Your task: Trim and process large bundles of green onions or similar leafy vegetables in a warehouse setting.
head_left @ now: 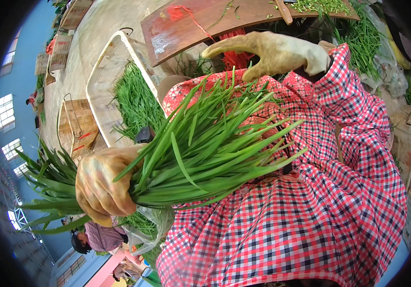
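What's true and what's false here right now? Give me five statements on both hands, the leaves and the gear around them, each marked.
1. The left hand, in a pale, stained glove, grips a bunch of long, narrow green leaves. True.
2. The right hand is closed around that same bunch. False: it is open, the thumb spread from the fingers.
3. An off-white plastic crate with openwork sides holds more long green leaves. True.
4. A light-brown wooden handle lies inside that crate. False: the handle lies at the edge of a brown board.
5. Small chopped green pieces lie on the board. True.
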{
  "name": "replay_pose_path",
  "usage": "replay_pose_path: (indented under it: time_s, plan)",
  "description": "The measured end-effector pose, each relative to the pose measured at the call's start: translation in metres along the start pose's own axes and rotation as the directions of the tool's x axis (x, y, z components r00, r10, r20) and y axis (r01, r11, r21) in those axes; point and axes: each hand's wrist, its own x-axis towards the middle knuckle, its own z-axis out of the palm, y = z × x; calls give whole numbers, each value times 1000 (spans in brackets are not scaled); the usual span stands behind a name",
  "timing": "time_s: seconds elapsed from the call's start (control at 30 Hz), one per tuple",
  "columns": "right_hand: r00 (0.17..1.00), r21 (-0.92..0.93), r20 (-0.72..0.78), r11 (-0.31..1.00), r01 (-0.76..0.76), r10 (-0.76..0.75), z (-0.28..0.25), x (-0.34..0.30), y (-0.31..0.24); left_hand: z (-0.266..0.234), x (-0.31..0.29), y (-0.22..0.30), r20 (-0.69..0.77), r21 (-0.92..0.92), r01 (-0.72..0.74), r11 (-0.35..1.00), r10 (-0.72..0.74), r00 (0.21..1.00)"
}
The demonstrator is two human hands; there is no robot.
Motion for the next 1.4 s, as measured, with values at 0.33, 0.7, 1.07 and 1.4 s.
replay_pose_path:
  time_s: [0.33,0.7,1.07,1.4]
  plan:
    - [994,-250,97,968,-15,40,25,11,-13,3,-2,-10,5,-37,74,997,-73,997]
    - [975,-198,-94,964,181,-202,26,3,8,3,-1,-23,36,-38,93,995,-91,995]
    - [964,-718,-189,696,-6,-187,23,-33,49,6,1,-18,56,-19,96,995,-95,994]
    - [1000,-276,-15,961,-7,3,26,-37,52,13,4,-25,80,5,110,994,-111,991]
